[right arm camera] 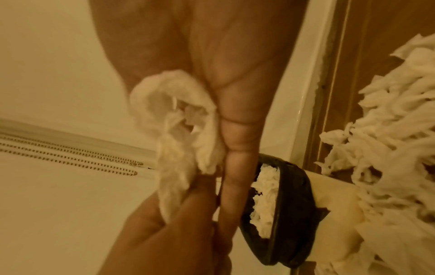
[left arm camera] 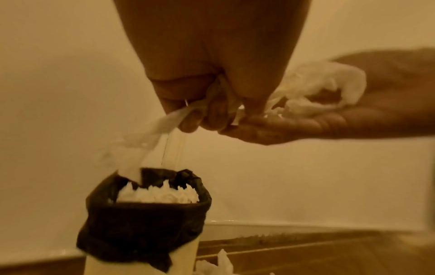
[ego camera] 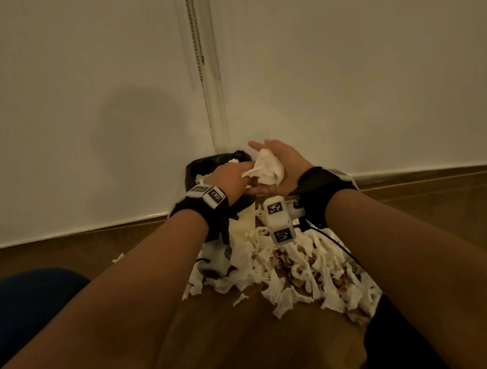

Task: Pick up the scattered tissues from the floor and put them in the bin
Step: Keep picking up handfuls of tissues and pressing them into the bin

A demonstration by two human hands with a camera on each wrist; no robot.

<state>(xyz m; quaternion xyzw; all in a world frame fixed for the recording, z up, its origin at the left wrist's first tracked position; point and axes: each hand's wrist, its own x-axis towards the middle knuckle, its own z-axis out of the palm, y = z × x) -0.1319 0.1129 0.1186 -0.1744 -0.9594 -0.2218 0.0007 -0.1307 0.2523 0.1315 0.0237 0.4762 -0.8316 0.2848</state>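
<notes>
A small pale bin with a black liner [ego camera: 197, 164] stands in the corner of the room, filled to the rim with white tissues [left arm camera: 160, 195]. My right hand [ego camera: 291, 160] hovers over it, palm up and fingers straight, with a crumpled tissue wad [ego camera: 268, 169] lying on the palm. My left hand [ego camera: 230, 180] reaches in from the left and pinches part of that wad. In the left wrist view a tissue strip [left arm camera: 162, 126] trails from its curled fingers down toward the bin rim [left arm camera: 150, 206]. A large heap of torn tissues [ego camera: 297, 268] lies on the floor in front of the bin.
White walls meet in the corner behind the bin, where a bead chain [ego camera: 195, 32] hangs. The floor is brown wood [ego camera: 245, 343] with a white skirting. A dark blue shape [ego camera: 16, 309] sits at lower left. A black cable [ego camera: 337, 242] runs from my right wrist over the heap.
</notes>
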